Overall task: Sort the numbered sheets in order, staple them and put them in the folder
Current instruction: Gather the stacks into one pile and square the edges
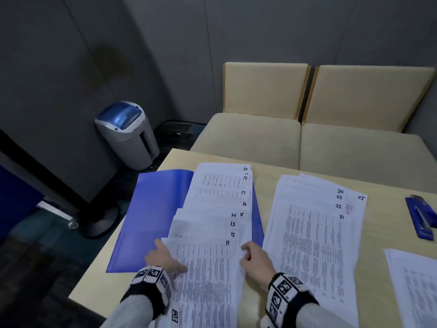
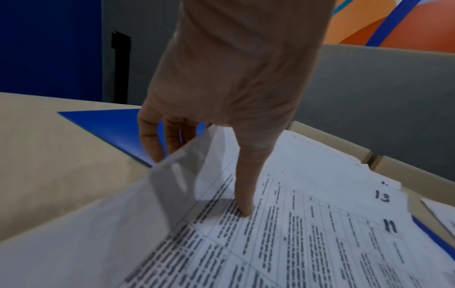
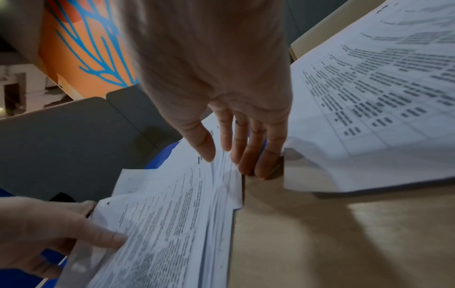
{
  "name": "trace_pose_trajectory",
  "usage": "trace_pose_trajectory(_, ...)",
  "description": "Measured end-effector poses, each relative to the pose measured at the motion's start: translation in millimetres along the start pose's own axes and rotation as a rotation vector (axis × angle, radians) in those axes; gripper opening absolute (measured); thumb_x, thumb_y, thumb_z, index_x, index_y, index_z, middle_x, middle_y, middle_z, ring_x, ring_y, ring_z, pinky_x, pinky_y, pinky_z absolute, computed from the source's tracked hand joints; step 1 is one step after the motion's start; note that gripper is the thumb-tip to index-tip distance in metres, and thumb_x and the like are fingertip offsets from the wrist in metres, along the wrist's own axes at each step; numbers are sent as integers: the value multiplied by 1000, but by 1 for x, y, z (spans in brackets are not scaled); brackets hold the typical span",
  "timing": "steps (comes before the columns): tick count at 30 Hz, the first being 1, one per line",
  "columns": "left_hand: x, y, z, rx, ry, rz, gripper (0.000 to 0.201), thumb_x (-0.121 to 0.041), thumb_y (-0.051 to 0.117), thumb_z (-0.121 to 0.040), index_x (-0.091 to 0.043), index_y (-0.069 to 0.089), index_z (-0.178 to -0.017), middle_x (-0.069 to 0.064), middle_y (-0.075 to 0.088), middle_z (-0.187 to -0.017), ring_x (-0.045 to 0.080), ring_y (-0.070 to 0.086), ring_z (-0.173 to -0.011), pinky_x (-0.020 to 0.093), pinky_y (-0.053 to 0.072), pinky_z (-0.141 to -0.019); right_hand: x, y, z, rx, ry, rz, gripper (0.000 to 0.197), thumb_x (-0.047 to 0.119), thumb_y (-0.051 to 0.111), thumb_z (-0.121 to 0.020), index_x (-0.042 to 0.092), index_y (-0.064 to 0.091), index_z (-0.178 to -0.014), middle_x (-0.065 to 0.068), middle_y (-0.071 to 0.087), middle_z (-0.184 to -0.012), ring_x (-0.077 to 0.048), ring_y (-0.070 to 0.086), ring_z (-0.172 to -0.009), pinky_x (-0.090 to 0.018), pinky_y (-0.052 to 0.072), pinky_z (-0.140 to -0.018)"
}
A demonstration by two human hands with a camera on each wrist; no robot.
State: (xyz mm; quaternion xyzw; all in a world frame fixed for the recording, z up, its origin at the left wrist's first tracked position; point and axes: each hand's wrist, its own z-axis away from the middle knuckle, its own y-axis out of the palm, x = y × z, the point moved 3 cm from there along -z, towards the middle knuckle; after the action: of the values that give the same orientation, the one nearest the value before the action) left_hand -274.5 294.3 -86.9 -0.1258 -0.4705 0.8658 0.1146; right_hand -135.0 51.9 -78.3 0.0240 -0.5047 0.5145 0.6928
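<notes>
A fanned pile of printed sheets [image 1: 212, 233] numbered 11 to 20 lies on an open blue folder [image 1: 151, 209], sheet 11 nearest me. My left hand [image 1: 169, 256] holds the pile's left edge; in the left wrist view its thumb [image 2: 243, 204] presses on sheet 11 [image 2: 307, 243] and the fingers curl under the lifted edge. My right hand [image 1: 250, 253] sits at the pile's right edge; the right wrist view shows its fingers [image 3: 248, 155] straight against that edge and the thumb on top. A second fan [image 1: 314, 233], numbered 21 to 25, lies to the right.
A blue stapler [image 1: 421, 216] lies at the far right of the wooden table [image 1: 387, 221]. Another pile of sheets [image 1: 416, 280] sits at the near right. Two beige chairs [image 1: 307, 138] stand behind the table, and a grey bin [image 1: 127, 133] is on the floor at left.
</notes>
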Motion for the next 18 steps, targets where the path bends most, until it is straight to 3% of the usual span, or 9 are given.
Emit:
trace_pose_trajectory(4, 1, -2, -6, 5, 18, 37, 82, -27, 81, -67, -8, 24, -123, 14, 56, -116, 33, 55, -111, 39, 49, -89, -2, 0, -9, -39, 58, 18, 20, 20, 56, -86, 22, 46, -102, 3, 50, -96, -14, 51, -87, -24, 39, -76)
trace_pose_trajectory(8, 3, 1, -12, 9, 52, 48, 81, -30, 82, -62, -12, 38, -128, 15, 48, -124, 34, 43, -120, 41, 47, -92, -3, 1, -17, -44, 96, 20, 21, 17, 58, -83, 20, 47, -101, 3, 51, -96, -14, 52, -88, -23, 40, -75)
trace_pose_trajectory(13, 7, 2, -21, 6, 128, 50, 66, -30, 70, -61, -22, 52, -124, 7, 54, -116, 29, 48, -112, 34, 47, -87, -3, 2, -25, -21, 125, 25, 24, 18, 63, -80, 20, 49, -99, 1, 51, -100, -13, 51, -87, -15, 35, -60)
trace_pose_trajectory(16, 9, 1, -23, -29, 126, 90, 50, -25, 64, -68, -23, 56, -117, 10, 53, -111, 30, 45, -110, 32, 44, -84, -1, -4, -28, -61, 143, 45, 25, 16, 60, -81, 17, 47, -103, -3, 48, -108, -15, 51, -88, -20, 37, -63)
trace_pose_trajectory(18, 7, 5, -25, -43, 149, 172, 40, -25, 63, -71, -21, 59, -112, 11, 56, -109, 31, 44, -110, 32, 43, -83, 1, -12, -31, -127, 165, 37, 28, 15, 55, -84, 15, 46, -110, -3, 41, -110, -19, 52, -94, -25, 40, -72)
